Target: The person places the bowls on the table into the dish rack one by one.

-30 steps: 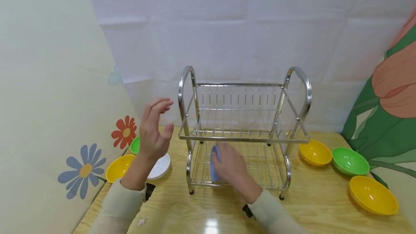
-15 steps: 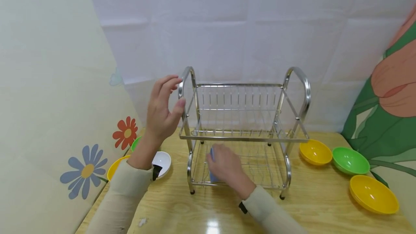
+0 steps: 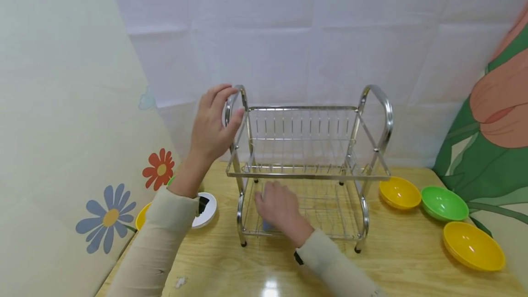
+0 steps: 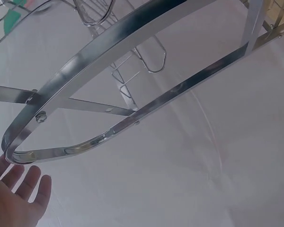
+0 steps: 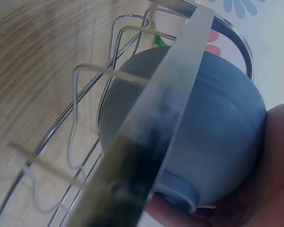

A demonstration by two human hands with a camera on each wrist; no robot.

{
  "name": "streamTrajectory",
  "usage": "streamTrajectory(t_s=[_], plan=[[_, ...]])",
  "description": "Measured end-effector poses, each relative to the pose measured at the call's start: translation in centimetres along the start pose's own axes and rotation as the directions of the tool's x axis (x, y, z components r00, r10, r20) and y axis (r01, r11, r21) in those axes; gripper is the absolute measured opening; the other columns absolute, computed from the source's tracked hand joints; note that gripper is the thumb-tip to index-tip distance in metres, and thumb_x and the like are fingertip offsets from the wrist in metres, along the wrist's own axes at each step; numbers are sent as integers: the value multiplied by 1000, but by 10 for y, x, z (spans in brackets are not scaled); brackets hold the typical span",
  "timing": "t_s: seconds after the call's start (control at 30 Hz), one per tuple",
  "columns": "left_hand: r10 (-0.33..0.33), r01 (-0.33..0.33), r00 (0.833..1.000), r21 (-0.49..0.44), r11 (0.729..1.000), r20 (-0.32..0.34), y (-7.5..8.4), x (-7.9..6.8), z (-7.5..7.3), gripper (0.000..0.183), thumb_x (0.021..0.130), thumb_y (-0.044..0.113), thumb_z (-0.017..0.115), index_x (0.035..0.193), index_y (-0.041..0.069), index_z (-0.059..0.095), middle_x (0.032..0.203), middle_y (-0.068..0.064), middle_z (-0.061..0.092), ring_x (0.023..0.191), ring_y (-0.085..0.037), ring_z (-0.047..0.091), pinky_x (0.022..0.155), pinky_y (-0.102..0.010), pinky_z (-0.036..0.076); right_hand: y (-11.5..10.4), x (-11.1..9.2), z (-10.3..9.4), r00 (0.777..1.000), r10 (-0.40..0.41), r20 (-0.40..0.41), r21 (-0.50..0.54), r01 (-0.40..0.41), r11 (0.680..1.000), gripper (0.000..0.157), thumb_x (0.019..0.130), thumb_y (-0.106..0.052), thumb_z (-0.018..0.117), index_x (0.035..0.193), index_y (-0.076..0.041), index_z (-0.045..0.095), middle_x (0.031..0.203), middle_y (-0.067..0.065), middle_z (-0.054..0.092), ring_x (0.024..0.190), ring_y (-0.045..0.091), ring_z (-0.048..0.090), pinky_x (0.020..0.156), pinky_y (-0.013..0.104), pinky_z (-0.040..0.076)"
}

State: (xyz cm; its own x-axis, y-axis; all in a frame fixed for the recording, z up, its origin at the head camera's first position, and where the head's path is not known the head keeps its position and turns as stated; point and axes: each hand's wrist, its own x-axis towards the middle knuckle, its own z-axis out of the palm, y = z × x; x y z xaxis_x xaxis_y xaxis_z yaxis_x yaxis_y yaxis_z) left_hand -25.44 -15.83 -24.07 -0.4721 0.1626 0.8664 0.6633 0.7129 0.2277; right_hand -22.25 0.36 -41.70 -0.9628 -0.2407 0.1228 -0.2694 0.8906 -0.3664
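My right hand [image 3: 280,207] grips a blue bowl [image 5: 222,127] at the left part of the lower tier of a two-tier metal dish rack [image 3: 309,177]. In the head view most of the bowl is hidden behind this hand. The right wrist view shows it tilted on its side against the wire dividers, beyond a blurred metal bar. My left hand [image 3: 212,127] is raised beside the rack's left curved handle, thumb and fingers spread around it. In the left wrist view its fingers [image 4: 29,182] lie at the end of the handle loop, where contact cannot be made out for certain.
On the right of the wooden table [image 3: 396,251] stand two yellow bowls [image 3: 473,246] and a green bowl [image 3: 444,203]. A white bowl [image 3: 206,214] and a partly hidden yellow bowl [image 3: 141,217] sit on the left. A white sheet [image 3: 280,49] hangs behind the rack.
My left hand has risen and moved right to the rack's left handle. My right hand has shifted slightly left with the blue bowl, which now shows less in the head view.
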Motion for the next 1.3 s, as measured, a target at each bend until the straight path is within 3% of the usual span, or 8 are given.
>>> streamTrajectory(t_s=[0.13,0.23,0.37,0.5,0.8,1.1,1.3], plan=[[-113,110,990,37,993,88,1,10,-2,53,96,44,52,132,7,60,141,-11,55,130,-31,48,103,-51,44,-6,4,4,1000,9,25,-16,-8,1000,48,103,-48,40,85,-7,59,76,5,54,51,16,48,39,27,39],[-192,180,965,85,980,178,4,18,-4,54,96,48,52,134,10,60,145,-8,52,134,-29,46,105,-52,45,-9,6,7,999,8,33,-42,-7,999,49,103,-48,40,85,-5,58,74,5,52,51,16,47,38,27,38],[-256,224,929,144,964,267,9,26,-4,60,97,54,50,140,13,56,150,-5,48,137,-28,44,107,-51,44,-12,7,8,999,26,34,-71,-24,997,51,103,-49,40,88,-4,59,73,4,50,53,17,49,41,29,40],[-297,252,910,183,950,290,9,31,-3,63,97,57,48,142,13,54,152,-5,47,138,-28,43,108,-51,43,-13,8,7,999,23,36,-72,-21,997,53,103,-50,39,91,-3,60,73,4,51,53,17,49,41,29,41],[-361,274,859,269,923,364,3,30,1,74,99,64,37,150,12,45,160,-6,37,146,-33,36,117,-55,34,-12,8,9,1000,-5,12,-61,6,998,48,102,-49,41,73,-12,51,65,2,49,47,15,45,37,28,36],[-403,274,819,340,900,408,3,37,-3,79,99,68,31,155,12,37,163,-5,34,149,-31,33,120,-53,31,-19,7,13,1000,-9,2,-75,9,997,54,103,-55,38,95,-5,59,68,4,50,49,17,48,38,29,38],[-434,282,799,377,882,416,5,32,-3,72,102,62,28,157,15,34,165,-1,28,150,-28,32,115,-54,38,-22,6,14,999,25,27,-65,-24,998,64,101,-64,32,91,-5,55,71,4,50,52,17,48,40,27,39]])
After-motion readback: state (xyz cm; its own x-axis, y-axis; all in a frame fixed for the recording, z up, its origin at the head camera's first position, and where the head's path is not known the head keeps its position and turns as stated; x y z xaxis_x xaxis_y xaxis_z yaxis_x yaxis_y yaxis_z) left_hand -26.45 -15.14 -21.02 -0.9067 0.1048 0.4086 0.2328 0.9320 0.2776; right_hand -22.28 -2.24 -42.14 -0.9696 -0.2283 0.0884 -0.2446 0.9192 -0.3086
